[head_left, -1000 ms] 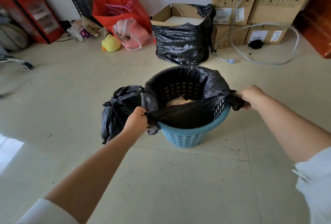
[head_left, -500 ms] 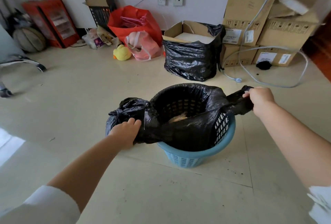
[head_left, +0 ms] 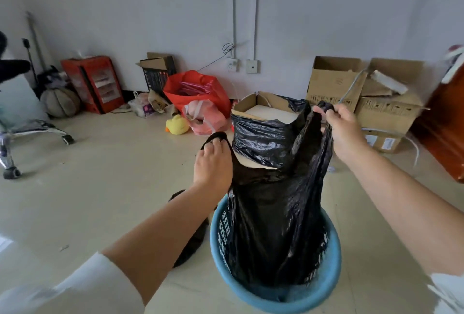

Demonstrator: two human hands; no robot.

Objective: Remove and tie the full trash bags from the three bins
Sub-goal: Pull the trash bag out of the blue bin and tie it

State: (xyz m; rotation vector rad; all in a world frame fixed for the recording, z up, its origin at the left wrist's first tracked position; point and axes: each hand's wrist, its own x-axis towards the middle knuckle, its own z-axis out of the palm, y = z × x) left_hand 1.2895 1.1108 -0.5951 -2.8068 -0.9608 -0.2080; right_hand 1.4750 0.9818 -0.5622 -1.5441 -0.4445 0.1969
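We are holding the black bag (head_left: 273, 213) by its two top ears, one in each hand. Our left hand (head_left: 213, 163) is pinching the left ear with its fingers curled round the loop, and our right hand (head_left: 344, 132) is gripping the right ear a little higher and farther out. The bag is hanging straight below both grips, its long axis running upright, and its lower part is sitting inside the blue bin (head_left: 276, 298), so it is not yet clear of the rim. Both hands are about equally near the bag's mouth, one on each side of it, with the mouth stretched between them. We judge that the coming move is turning on that: the ears are lying apart, left and right, and need bringing together above the middle for a knot, while the load goes on pulling downward. Another black bag (head_left: 263, 140) is lining a box just behind, near the wall, and a further dark bag (head_left: 190, 243) is lying beside the bin under our left forearm
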